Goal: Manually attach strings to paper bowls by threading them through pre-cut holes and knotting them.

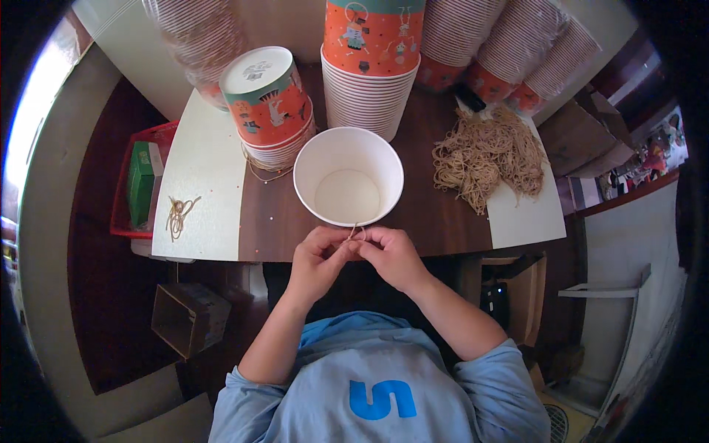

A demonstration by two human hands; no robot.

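Observation:
A white paper bucket [348, 193] stands upright in front of me near the table's front edge, with its open mouth toward me and nothing seen inside. Just in front of its rim, both my hands meet over a thin tan string [354, 232]. My left hand [322, 255] pinches the string between thumb and fingers. Opposite it, my right hand [388, 255] also pinches the string, and a small loop shows between the fingertips. Whether the string passes through the bucket's wall is hidden by my fingers.
Upside-down orange buckets [269, 107] stand behind at left, strings round their lower part. A tall bucket stack [369, 96] rises beyond. A tangled string pile [487, 155] lies right; a few strings [179, 216] lie left. A red crate [122, 193] sits beside the table [450, 225].

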